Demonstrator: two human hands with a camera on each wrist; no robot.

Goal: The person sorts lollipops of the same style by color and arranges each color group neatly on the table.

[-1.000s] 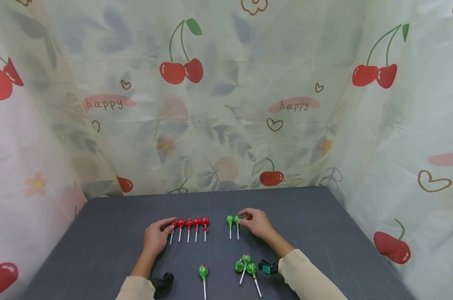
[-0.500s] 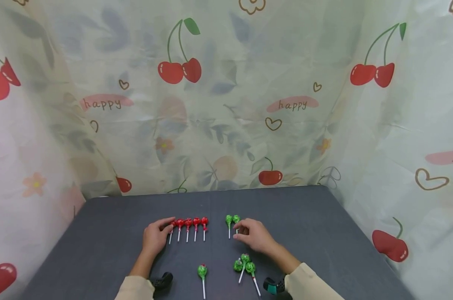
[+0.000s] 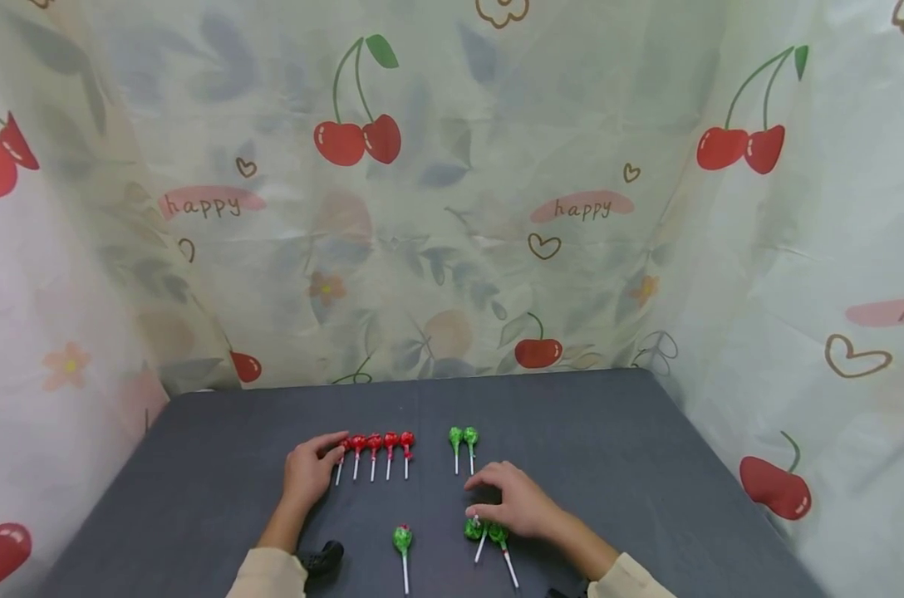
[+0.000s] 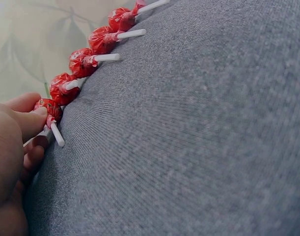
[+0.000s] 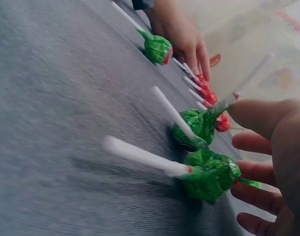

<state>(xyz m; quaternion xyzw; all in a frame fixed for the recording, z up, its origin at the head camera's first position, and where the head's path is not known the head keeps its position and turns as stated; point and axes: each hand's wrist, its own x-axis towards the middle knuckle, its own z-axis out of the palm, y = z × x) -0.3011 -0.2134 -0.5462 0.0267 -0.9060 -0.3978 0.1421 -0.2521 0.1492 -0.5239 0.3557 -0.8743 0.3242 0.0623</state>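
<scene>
Several red lollipops (image 3: 390, 440) lie in a row on the dark cloth, sticks toward me. My left hand (image 3: 307, 473) holds the leftmost red lollipop (image 4: 48, 107), thumb and a finger at its wrapped head. My right hand (image 3: 519, 500) is over a small cluster of green lollipops (image 3: 499, 533), its fingers spread and partly hiding them. In the right wrist view, my thumb is close to a green lollipop (image 5: 196, 127), and the other fingers are by a second green lollipop (image 5: 211, 174); contact is hard to tell.
Two green lollipops (image 3: 463, 436) lie side by side right of the red row. A single green lollipop (image 3: 403, 538) lies nearer me, left of the cluster. A printed curtain (image 3: 437, 208) stands behind the table (image 3: 220, 465) and along both sides.
My right hand has drawn back from the two side-by-side green lollipops, toward me, to above the green cluster. The left hand has stayed at the red row.
</scene>
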